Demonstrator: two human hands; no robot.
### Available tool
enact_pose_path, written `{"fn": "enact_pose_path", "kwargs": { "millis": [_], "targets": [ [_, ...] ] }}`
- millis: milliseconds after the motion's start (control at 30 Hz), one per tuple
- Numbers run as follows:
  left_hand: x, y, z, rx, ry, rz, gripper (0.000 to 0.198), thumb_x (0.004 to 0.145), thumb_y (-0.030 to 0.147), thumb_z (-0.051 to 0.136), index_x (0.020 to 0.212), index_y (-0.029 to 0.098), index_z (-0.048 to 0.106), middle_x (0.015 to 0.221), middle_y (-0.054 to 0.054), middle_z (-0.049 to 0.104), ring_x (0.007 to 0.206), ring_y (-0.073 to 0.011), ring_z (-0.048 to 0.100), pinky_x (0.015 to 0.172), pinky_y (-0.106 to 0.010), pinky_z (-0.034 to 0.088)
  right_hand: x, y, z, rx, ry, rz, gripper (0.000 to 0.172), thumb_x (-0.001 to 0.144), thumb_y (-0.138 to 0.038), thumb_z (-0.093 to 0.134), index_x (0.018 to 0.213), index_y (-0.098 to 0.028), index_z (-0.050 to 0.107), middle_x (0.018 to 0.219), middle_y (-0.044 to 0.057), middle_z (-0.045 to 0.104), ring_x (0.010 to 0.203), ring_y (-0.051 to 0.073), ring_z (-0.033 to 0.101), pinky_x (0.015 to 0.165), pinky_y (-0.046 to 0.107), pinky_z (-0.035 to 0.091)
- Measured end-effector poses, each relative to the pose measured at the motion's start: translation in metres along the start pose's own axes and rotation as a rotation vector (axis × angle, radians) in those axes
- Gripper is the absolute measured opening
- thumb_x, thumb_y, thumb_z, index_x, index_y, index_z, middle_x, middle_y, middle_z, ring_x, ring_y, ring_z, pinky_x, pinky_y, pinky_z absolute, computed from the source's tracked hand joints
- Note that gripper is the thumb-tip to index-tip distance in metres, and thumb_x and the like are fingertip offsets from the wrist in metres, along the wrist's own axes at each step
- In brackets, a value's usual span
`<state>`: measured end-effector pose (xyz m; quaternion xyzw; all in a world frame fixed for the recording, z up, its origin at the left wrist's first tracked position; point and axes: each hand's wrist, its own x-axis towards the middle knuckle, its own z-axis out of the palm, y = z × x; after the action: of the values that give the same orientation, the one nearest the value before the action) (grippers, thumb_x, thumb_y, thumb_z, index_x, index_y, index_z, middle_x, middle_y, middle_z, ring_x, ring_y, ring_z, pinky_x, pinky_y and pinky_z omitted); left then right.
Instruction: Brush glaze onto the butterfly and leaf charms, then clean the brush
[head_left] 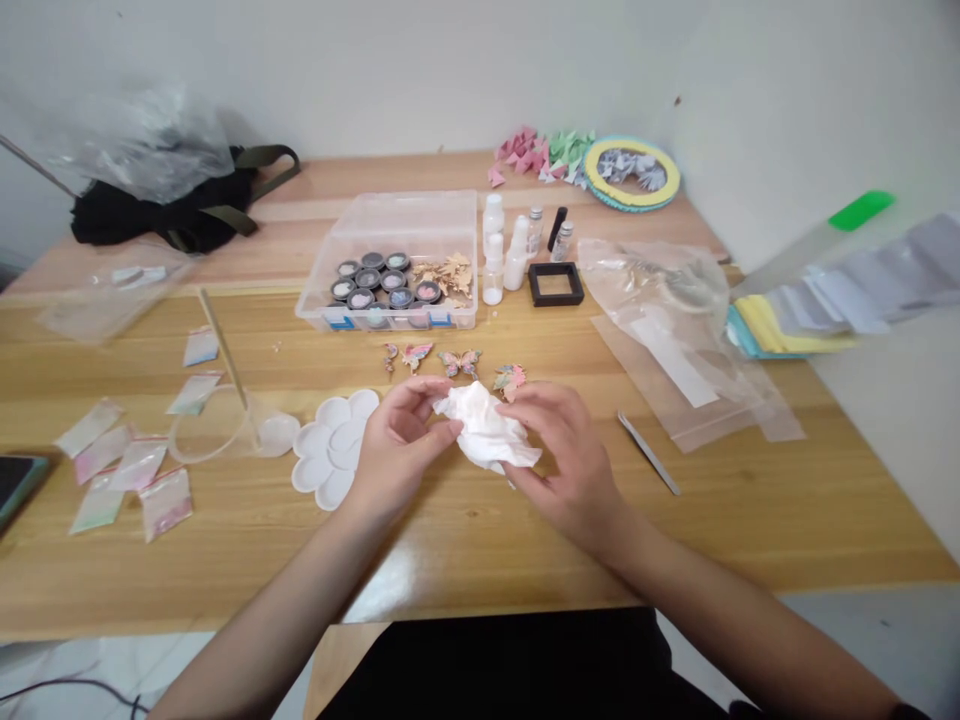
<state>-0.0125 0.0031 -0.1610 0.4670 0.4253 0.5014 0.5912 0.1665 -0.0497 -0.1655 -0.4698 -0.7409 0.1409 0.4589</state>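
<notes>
A crumpled white tissue (487, 428) is held between my two hands above the front of the table. My left hand (401, 440) pinches its left side between thumb and fingers. My right hand (566, 455) grips the right side, fingers curled around it. Just beyond the tissue lie a butterfly charm (460, 362), a winged pink charm (416, 356) and a small crescent-like charm (390, 357). Another colourful charm (511, 380) sits right behind the tissue, partly covered by my right fingers. The white flower-shaped palette (330, 470) rests beside my left wrist.
An open clear box (315, 310) holds pots and wooden cutouts. Behind are bottles (516, 255) and a black frame (556, 285). Tweezers (649, 453) and plastic bags (675, 340) lie right. Left are a plastic cup (217, 430) with a stick and several powder sachets (139, 463).
</notes>
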Motion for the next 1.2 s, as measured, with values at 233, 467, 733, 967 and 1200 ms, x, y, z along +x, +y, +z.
{"fn": "enact_pose_path", "kwargs": {
  "millis": [233, 467, 733, 967, 1200],
  "targets": [
    [-0.001, 0.001, -0.001, -0.02, -0.049, -0.01, 0.033, 0.062, 0.016, 0.081, 0.091, 0.02, 0.066, 0.092, -0.003, 0.069, 0.088, -0.0153, 0.066, 0.078, -0.029, 0.055, 0.001, -0.004, 0.001, 0.026, 0.089, 0.159, 0.044, 0.078, -0.019, 0.071, 0.115, -0.028, 0.049, 0.105, 0.006, 0.061, 0.092, 0.02, 0.062, 0.073, 0.036, 0.057],
    [-0.004, -0.001, -0.001, 0.008, -0.102, 0.092, 0.028, 0.069, 0.013, 0.078, 0.092, 0.022, 0.067, 0.095, -0.001, 0.07, 0.092, -0.0156, 0.067, 0.075, -0.027, 0.056, -0.004, -0.004, 0.004, 0.153, 0.067, 0.329, 0.041, 0.08, -0.03, 0.071, 0.114, -0.028, 0.049, 0.089, 0.001, 0.063, 0.081, 0.017, 0.064, 0.069, 0.033, 0.056],
    [-0.019, -0.001, -0.004, 0.456, -0.351, 0.431, 0.055, 0.088, 0.005, 0.057, 0.136, 0.031, 0.051, 0.12, -0.003, 0.069, 0.114, -0.0146, 0.064, 0.105, -0.032, 0.048, 0.003, 0.0, 0.003, 0.514, 0.026, 0.67, 0.046, 0.075, -0.032, 0.073, 0.116, -0.026, 0.053, 0.106, 0.005, 0.066, 0.094, 0.019, 0.068, 0.085, 0.039, 0.056],
    [-0.022, -0.002, -0.001, 0.34, -0.429, 0.422, 0.079, 0.085, 0.002, 0.055, 0.151, 0.036, 0.028, 0.134, -0.008, 0.057, 0.116, -0.017, 0.065, 0.091, -0.028, 0.059, 0.007, 0.001, 0.004, 0.752, -0.033, 0.835, 0.05, 0.066, -0.03, 0.076, 0.112, -0.028, 0.054, 0.101, 0.003, 0.066, 0.078, 0.016, 0.067, 0.067, 0.032, 0.056],
    [-0.022, -0.002, 0.003, 0.257, -0.167, 0.442, 0.067, 0.081, 0.005, 0.065, 0.137, 0.037, 0.048, 0.129, -0.004, 0.054, 0.115, -0.0162, 0.065, 0.083, -0.024, 0.062, 0.009, 0.005, 0.005, 0.815, 0.01, 0.892, 0.046, 0.065, -0.029, 0.074, 0.108, -0.027, 0.056, 0.092, -0.001, 0.062, 0.07, 0.011, 0.062, 0.061, 0.026, 0.052]
  ]
}}
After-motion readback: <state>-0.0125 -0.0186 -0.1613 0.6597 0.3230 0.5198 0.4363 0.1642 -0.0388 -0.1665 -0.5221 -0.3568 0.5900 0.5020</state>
